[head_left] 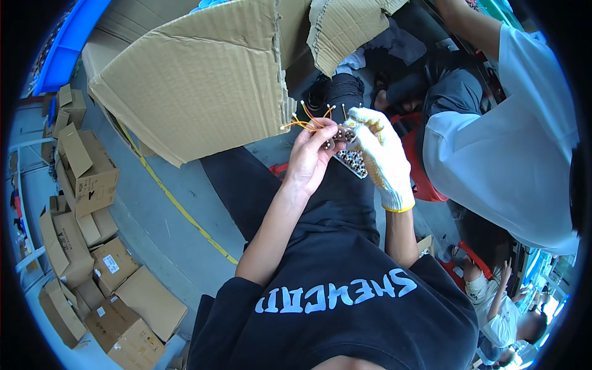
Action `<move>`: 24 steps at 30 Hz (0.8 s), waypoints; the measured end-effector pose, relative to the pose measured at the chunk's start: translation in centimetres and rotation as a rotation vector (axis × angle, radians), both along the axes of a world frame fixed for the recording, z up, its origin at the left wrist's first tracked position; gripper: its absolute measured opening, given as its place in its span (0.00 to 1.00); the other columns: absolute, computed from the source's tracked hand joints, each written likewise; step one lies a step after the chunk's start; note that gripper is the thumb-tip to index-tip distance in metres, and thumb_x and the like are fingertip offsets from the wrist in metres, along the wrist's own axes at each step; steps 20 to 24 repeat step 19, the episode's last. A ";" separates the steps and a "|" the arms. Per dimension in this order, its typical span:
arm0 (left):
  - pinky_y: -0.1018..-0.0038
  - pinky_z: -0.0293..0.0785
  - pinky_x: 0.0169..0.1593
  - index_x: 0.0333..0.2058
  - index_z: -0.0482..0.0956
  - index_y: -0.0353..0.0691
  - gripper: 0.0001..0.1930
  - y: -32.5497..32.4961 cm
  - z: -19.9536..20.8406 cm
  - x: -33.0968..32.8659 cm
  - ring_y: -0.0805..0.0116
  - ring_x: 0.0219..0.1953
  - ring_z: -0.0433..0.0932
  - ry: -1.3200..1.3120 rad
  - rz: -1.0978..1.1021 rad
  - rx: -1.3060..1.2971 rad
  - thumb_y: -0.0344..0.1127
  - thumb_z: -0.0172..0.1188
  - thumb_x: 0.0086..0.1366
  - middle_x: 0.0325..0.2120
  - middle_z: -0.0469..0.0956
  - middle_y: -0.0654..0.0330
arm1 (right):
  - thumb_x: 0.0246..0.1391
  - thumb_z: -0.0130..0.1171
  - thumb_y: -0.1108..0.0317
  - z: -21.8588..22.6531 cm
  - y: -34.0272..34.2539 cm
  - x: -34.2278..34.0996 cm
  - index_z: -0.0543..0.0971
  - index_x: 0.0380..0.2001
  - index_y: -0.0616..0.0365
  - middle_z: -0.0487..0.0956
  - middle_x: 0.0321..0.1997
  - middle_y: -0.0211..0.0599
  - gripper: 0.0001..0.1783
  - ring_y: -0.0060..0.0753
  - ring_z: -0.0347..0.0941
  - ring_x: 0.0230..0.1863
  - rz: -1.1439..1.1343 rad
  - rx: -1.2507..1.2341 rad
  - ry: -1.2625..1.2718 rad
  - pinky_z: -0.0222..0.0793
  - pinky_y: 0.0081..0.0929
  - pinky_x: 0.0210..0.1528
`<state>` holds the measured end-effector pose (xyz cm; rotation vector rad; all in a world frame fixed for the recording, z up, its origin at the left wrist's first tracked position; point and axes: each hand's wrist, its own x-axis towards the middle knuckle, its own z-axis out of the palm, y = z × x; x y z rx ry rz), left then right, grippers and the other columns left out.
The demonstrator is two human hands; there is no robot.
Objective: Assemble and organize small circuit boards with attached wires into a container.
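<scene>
My bare left hand [310,154] is closed, its thumb and fingers pinching a small panel of round parts [338,138]. Thin red and yellow wires [303,123] with pale tips fan out from beside those fingers, toward the far side. My right hand [383,157] wears a white knit glove with a yellow cuff. Its fingers are pinched together at the right end of the small panel; what lies between them is hidden. Below both hands, over my lap, shows a pale panel with rows of shiny round parts [353,163], partly covered by the hands.
A large open cardboard box [197,80] stands just ahead, its flap close to my left hand. A co-worker in a white shirt [505,142] sits at the right near a red stool [422,166]. Several cartons [117,265] line the left floor beyond a yellow line [176,206].
</scene>
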<state>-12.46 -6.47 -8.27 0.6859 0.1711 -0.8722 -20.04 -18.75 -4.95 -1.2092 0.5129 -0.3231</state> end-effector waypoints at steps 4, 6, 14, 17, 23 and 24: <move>0.81 0.74 0.34 0.38 0.74 0.40 0.06 -0.4 0.6 -0.6 0.76 0.33 0.76 -0.165 0.046 0.088 0.30 0.58 0.63 0.33 0.78 0.61 | 0.50 0.65 0.71 1.1 0.3 -0.4 0.73 0.47 0.61 0.78 0.40 0.34 0.21 0.21 0.76 0.39 0.025 -0.157 0.017 0.71 0.18 0.41; 0.81 0.73 0.33 0.39 0.74 0.39 0.06 -0.1 0.5 -0.3 0.76 0.32 0.76 -0.169 0.007 0.073 0.30 0.57 0.63 0.33 0.78 0.61 | 0.50 0.65 0.72 1.2 0.2 -0.4 0.73 0.48 0.61 0.78 0.41 0.34 0.21 0.21 0.76 0.39 0.028 -0.221 0.033 0.71 0.17 0.42; 0.82 0.71 0.30 0.39 0.74 0.38 0.06 0.6 -1.0 0.2 0.77 0.30 0.74 0.056 -0.107 -0.131 0.30 0.56 0.64 0.34 0.78 0.58 | 0.48 0.66 0.75 0.2 -0.5 -0.1 0.73 0.47 0.61 0.78 0.41 0.34 0.22 0.22 0.76 0.39 0.116 0.095 -0.022 0.72 0.18 0.41; 0.81 0.71 0.29 0.40 0.74 0.38 0.07 0.6 -1.6 0.0 0.77 0.30 0.73 0.183 -0.107 -0.222 0.30 0.55 0.64 0.35 0.77 0.56 | 0.48 0.65 0.75 -0.4 -0.6 -0.2 0.73 0.47 0.61 0.78 0.41 0.34 0.21 0.23 0.77 0.39 0.109 0.075 -0.067 0.73 0.18 0.41; 0.80 0.72 0.29 0.44 0.73 0.37 0.12 0.6 -2.3 0.0 0.74 0.32 0.74 0.205 -0.111 -0.278 0.34 0.56 0.63 0.37 0.77 0.54 | 0.48 0.65 0.75 -0.5 -0.7 -0.3 0.72 0.48 0.61 0.78 0.43 0.37 0.23 0.23 0.76 0.42 0.123 0.031 -0.047 0.72 0.18 0.43; 0.80 0.72 0.29 0.44 0.73 0.37 0.12 0.6 -2.3 0.0 0.74 0.32 0.74 0.205 -0.111 -0.278 0.34 0.56 0.63 0.37 0.77 0.54 | 0.48 0.65 0.75 -0.5 -0.7 -0.3 0.72 0.48 0.61 0.78 0.43 0.37 0.23 0.23 0.76 0.42 0.123 0.031 -0.047 0.72 0.18 0.43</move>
